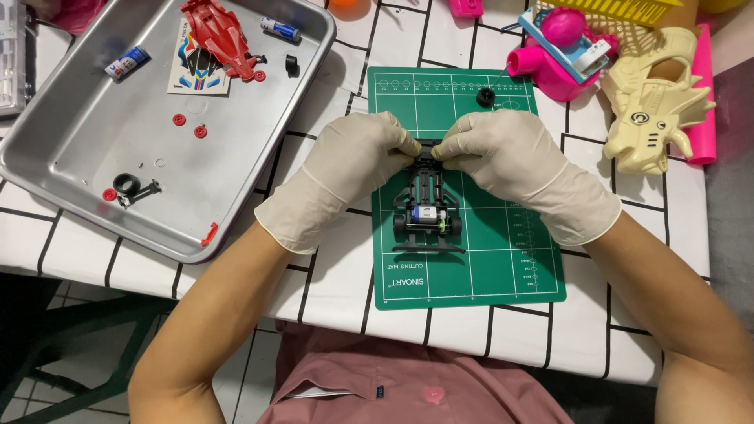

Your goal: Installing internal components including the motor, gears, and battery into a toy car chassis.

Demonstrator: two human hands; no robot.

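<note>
Toy car chassis on green cutting mat

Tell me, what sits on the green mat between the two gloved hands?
In the head view, the far end of a black toy car chassis sits between the left hand and the right hand, both pinching it over the green cutting mat.

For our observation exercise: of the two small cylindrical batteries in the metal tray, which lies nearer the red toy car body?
The blue-and-silver battery at the tray's upper right, beside the red car body; the other battery lies farther left.
</note>
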